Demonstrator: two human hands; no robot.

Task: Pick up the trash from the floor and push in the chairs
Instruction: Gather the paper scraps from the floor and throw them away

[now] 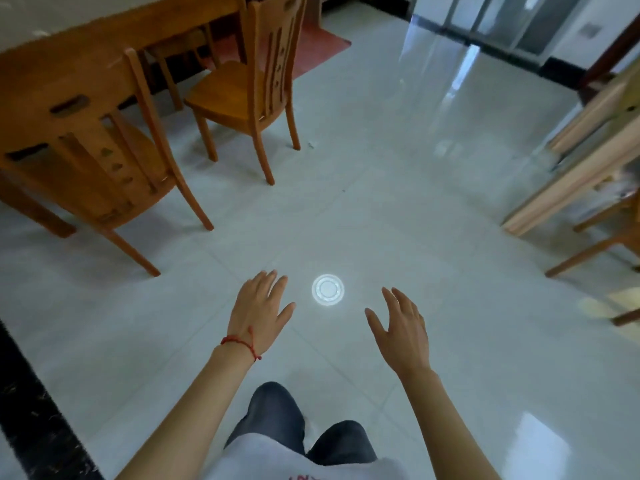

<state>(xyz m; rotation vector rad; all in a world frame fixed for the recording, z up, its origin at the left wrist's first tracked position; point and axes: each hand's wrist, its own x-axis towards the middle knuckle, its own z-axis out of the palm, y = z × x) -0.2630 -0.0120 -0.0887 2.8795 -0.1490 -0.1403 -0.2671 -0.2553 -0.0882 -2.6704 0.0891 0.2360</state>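
A small scrap of trash (311, 144) lies on the pale tiled floor beside the rear leg of the far wooden chair (249, 88). A second wooden chair (93, 140) stands nearer on the left. Both are pulled out from the wooden table (114, 29) at the top left. My left hand (258, 306) and my right hand (401, 327) are stretched out in front of me over the floor, fingers straight and spread, holding nothing. A bright round reflection of a ceiling light (327, 291) shines on the tiles between them.
Pale wooden furniture legs (568, 181) and another chair's legs (595, 247) stand at the right edge. A red mat (311, 50) lies beyond the far chair. Glass doors (502, 22) are at the top right. A black floor border (31, 403) runs along the lower left.
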